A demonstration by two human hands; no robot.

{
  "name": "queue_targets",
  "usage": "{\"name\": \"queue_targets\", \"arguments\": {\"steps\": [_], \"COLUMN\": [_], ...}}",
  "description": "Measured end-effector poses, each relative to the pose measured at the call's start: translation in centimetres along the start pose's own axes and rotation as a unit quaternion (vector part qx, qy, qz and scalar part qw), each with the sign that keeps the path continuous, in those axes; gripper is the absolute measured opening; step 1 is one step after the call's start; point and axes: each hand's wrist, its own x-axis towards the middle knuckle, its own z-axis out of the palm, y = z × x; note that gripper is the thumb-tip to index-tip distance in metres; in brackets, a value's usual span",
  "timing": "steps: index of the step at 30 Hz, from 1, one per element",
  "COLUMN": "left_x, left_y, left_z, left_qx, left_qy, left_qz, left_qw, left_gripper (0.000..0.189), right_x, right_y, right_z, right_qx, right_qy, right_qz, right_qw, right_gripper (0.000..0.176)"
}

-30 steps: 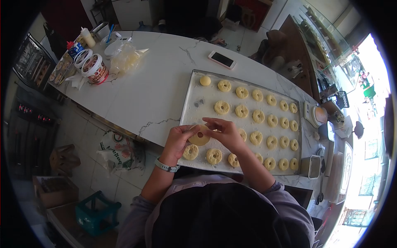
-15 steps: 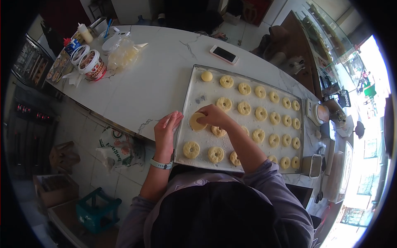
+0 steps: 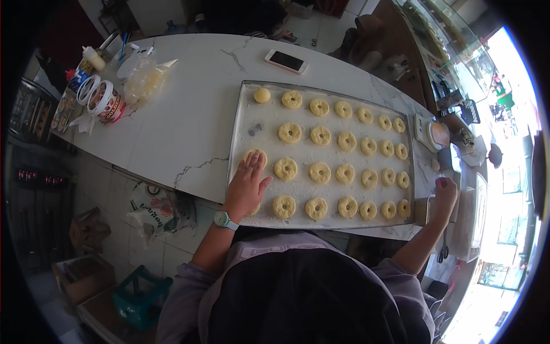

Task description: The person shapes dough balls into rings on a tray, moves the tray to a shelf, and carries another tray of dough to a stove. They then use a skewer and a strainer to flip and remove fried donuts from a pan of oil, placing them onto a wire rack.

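The left hand point(image 3: 247, 184) lies flat, its grip released, with the fingers spread over a pale round dough ring point(image 3: 252, 153) at the left end of the floured metal baking tray point(image 3: 252, 117). It seems to be settling the ring into its row. The ring lies flat and has no long axis. The right hand point(image 3: 446, 192) reaches beyond the tray's right edge; whether its grip holds anything cannot be told. The next move calls for lifting the palm straight off, sparing the soft dough.

Dough rings point(image 3: 319, 172): twenty-six were counted.
Dough balls point(image 3: 262, 95): one was counted.
Trays point(image 3: 252, 123): one was seen.
Phones point(image 3: 286, 61): one was seen.
Tubs point(image 3: 105, 100): two were seen.
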Motion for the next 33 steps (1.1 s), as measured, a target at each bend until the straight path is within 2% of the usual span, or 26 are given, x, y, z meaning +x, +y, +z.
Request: {"name": "queue_targets", "arguments": {"steps": [2,3,6,9,10,12,13,14,15,17,18,21,24,27,29,30,31,32,33], "left_x": [0.3,0.4,0.4,0.8,0.9,1.1,1.1,1.1,1.3,2.1,2.6,4.4,5.0,4.8,4.7,4.8,4.8,4.6,4.5], "left_y": [-0.4,-0.4,-0.3,1.5,2.2,3.7,3.9,3.9,3.9,3.4,3.2,3.0,3.1,2.8,3.5,4.1,4.8,5.8,6.6], "left_z": [0.8,0.8,0.8,0.0,0.0,0.3,0.6,1.2,1.6,2.2,2.4,2.5,2.3,2.5,2.1,1.8,1.6,1.4,1.3], "left_qx": [0.037,0.043,0.061,0.066,0.054,0.030,0.027,0.023,0.019,0.023,0.024,0.081,0.049,-0.005,-0.061,-0.088,-0.175,-0.260,-0.343], "left_qy": [-0.018,-0.023,-0.042,-0.045,-0.057,-0.082,-0.077,-0.071,-0.064,-0.013,0.014,0.009,-0.012,-0.002,-0.048,-0.070,-0.042,-0.015,0.012], "left_qz": [0.002,0.003,-0.002,0.042,0.061,0.100,0.092,0.084,0.077,0.057,0.045,0.044,0.048,0.064,0.002,-0.026,-0.047,-0.067,-0.089], "left_qw": [0.999,0.999,0.997,0.996,0.995,0.991,0.992,0.994,0.995,0.998,0.999,0.996,0.998,0.998,0.997,0.993,0.983,0.963,0.935], "left_gripper": [0.059,0.060,0.062,0.061,0.061,0.061,0.061,0.060,0.060,0.054,0.052,0.040,0.029,0.029,0.024,0.022,0.022,0.023,0.023], "right_x": [1.4,1.3,0.1,-0.7,-0.7,-0.9,-1.1,-1.3,-1.5,-2.1,-2.0,-1.9,-3.0,-4.1,-4.9,-5.7,-6.9,-8.7,-10.3], "right_y": [9.6,12.3,13.3,19.3,19.6,17.2,16.3,18.3,18.8,16.0,14.4,13.1,12.2,4.2,-3.0,-6.4,-9.5,-12.4,-15.1], "right_z": [1.2,1.8,3.1,8.9,8.6,6.5,5.7,6.4,6.0,3.1,2.2,1.3,1.2,-1.7,-1.5,-0.4,1.1,2.9,4.7], "right_qx": [-0.099,-0.144,-0.062,-0.063,-0.142,-0.135,-0.131,-0.115,-0.083,-0.020,0.041,-0.048,-0.281,-0.165,0.033,0.191,0.275,0.330,0.416], "right_qy": [-0.119,-0.179,-0.292,-0.109,-0.131,-0.200,-0.233,-0.184,-0.182,-0.179,-0.206,-0.227,-0.132,0.032,0.060,0.011,-0.053,-0.150,-0.226], "right_qz": [0.045,0.066,0.030,0.019,-0.072,-0.019,0.008,-0.014,-0.032,-0.070,0.072,0.081,-0.015,-0.109,-0.138,-0.141,-0.180,-0.181,-0.202], "right_qw": [0.987,0.971,0.954,0.992,0.979,0.970,0.964,0.976,0.979,0.981,0.975,0.969,0.950,0.980,0.988,0.971,0.943,0.914,0.858], "right_gripper": [0.014,0.014,0.014,0.016,0.017,0.018,0.019,0.016,0.016,0.016,0.017,0.021,0.021,0.019,0.014,0.013,0.015,0.022,0.029]}}
